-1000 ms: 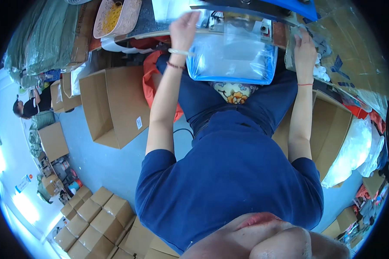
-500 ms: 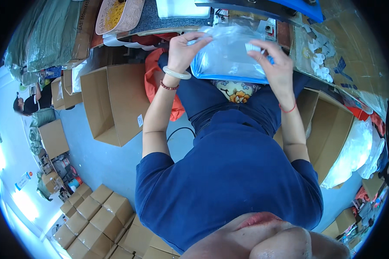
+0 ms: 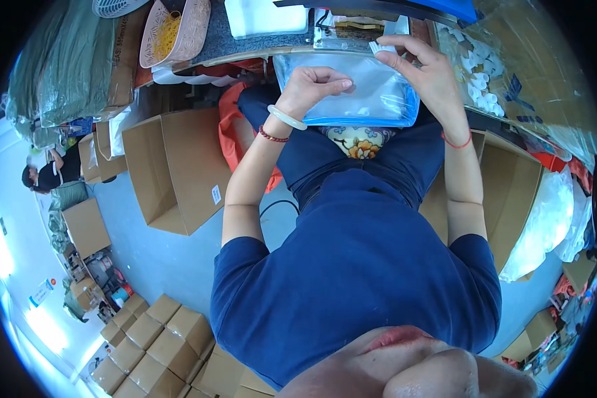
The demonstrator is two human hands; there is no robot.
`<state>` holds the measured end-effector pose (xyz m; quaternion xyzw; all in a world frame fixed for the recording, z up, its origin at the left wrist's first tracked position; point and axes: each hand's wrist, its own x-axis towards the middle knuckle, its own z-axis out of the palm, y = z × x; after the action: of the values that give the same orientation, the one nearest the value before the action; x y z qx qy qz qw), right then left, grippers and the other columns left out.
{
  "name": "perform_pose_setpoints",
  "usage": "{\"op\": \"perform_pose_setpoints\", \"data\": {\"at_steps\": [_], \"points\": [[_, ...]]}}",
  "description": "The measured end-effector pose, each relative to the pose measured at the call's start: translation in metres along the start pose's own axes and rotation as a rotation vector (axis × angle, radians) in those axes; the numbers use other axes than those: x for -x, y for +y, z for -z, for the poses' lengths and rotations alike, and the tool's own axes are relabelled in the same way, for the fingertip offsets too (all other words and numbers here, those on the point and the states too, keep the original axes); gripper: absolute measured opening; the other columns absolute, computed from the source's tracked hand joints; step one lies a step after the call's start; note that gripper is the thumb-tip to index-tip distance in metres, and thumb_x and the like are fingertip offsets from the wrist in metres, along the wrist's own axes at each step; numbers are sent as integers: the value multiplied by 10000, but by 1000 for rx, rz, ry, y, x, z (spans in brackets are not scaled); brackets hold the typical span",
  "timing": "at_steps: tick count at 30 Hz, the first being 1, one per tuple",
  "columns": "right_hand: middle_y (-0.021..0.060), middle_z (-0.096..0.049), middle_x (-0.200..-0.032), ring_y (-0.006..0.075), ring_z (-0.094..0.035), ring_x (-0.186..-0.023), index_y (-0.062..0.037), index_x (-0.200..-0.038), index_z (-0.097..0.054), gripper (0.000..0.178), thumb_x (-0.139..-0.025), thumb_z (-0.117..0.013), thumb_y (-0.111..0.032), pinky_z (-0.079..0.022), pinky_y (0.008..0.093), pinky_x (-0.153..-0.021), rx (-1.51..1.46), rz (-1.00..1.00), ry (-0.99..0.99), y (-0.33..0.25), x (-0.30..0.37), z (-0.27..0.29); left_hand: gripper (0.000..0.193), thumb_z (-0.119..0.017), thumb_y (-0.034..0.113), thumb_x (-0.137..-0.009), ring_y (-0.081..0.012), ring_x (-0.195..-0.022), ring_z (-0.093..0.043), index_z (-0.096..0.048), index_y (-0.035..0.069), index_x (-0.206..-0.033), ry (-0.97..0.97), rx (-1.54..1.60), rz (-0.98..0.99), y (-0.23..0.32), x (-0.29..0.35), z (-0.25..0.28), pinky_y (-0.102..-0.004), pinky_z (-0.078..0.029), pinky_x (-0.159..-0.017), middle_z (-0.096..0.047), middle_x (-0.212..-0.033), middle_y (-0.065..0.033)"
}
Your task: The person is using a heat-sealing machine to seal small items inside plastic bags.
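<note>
A stack of clear plastic bags with blue edges [image 3: 378, 99] lies across my lap, against the table edge. Above its left part is my left hand [image 3: 315, 89], thumb and fingers pressed together; whatever is between them, if anything, I cannot make out. My right hand [image 3: 428, 69] is raised over the stack's right side, near the metal fixture [image 3: 358, 28] on the table. Its thumb and fingers pinch a small white ribbed piece [image 3: 377, 48].
On the table are a pink basket of yellow bands [image 3: 197, 30], white sheets [image 3: 265, 23] and several small white cylindrical pieces [image 3: 481, 83]. Open cartons [image 3: 199, 166] stand on both sides. Stacked boxes [image 3: 152, 345] and a person [image 3: 50, 174] are behind at left.
My left hand has come down and right, away from the bag's upper edge. The bag held up between my hands has dropped from view. My right hand has risen with the white piece.
</note>
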<state>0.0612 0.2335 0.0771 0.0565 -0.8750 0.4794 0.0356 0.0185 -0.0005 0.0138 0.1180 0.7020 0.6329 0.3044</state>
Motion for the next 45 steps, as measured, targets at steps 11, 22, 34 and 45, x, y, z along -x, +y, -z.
{"op": "perform_pose_setpoints", "data": {"at_steps": [11,22,34,45], "points": [[143,-691,-979,312,-649,-902,-60,-1083,-665,318,-906,-643,-323,-500,349,-780,240,138,-391,26,-21,9,216,-690,112,-898,-182,-908,-693,-702,-33,-1058,-207,138,107,-7,-7,0,-296,-557,-825,-727,-955,-126],[143,-666,-1082,362,-638,-964,-147,-1129,-673,220,-944,-567,-201,-515,432,-832,918,-365,391,103,16,50,252,-624,75,-931,-277,-1083,-650,-625,-54,-1147,-60,743,162,-23,-75,-3,-376,-565,-884,-671,-1152,-166],[163,-632,-1117,302,-656,-943,-70,-1091,-674,255,-887,-691,-221,-523,361,-765,479,-217,523,129,7,44,531,-712,281,-836,-334,-1295,-466,-551,64,-1292,454,-1220,-600,-50,-64,102,-490,-348,-1049,-537,-1361,-175],[84,-698,-1084,153,-642,-998,-17,-1058,-702,195,-868,-705,-58,-500,266,-870,-185,98,220,8,22,-28,192,-784,146,-804,-84,-734,-656,-754,13,-939,556,-400,-306,-13,6,48,-226,-509,-699,-742,-834,-68]]}}
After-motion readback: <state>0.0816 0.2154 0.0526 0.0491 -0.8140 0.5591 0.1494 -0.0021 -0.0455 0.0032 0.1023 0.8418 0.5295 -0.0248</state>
